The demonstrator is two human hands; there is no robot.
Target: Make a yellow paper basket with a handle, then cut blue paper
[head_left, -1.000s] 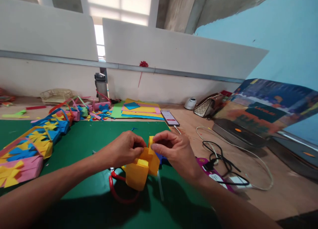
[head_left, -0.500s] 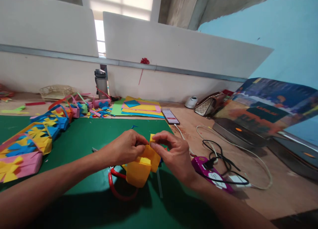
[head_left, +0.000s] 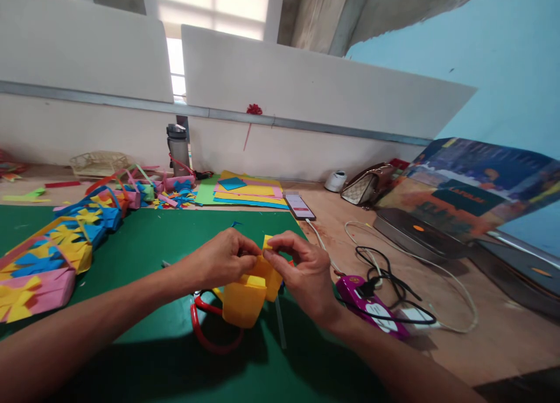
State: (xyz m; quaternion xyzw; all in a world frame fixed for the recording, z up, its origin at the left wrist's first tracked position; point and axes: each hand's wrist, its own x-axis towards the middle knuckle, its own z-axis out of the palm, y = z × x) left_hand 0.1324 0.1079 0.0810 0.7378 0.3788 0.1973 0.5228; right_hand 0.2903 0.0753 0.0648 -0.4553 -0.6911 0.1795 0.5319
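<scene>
A small folded yellow paper basket (head_left: 245, 302) is held between my two hands over the green mat (head_left: 153, 356). My left hand (head_left: 230, 254) pinches its far upper edge, fingers closed. With thumb and forefinger my right hand (head_left: 301, 269) grips a yellow paper tab on the basket's right side. Partly hidden behind and below the basket are red-handled scissors (head_left: 201, 331). A thin clear stick (head_left: 280, 324) lies on the mat just right of the basket. My fingers hide part of the paper where they meet.
Finished paper baskets with flowers (head_left: 65, 239) line the left side. Coloured paper sheets (head_left: 249, 190), a bottle (head_left: 177, 149) and a phone (head_left: 300, 206) lie or stand at the back. On the right are a purple power strip (head_left: 371, 307), tangled cables (head_left: 389, 274) and dark cases (head_left: 420, 234).
Both hands keep their pinch on the yellow basket, with barely any finger movement. The view has shifted very slightly.
</scene>
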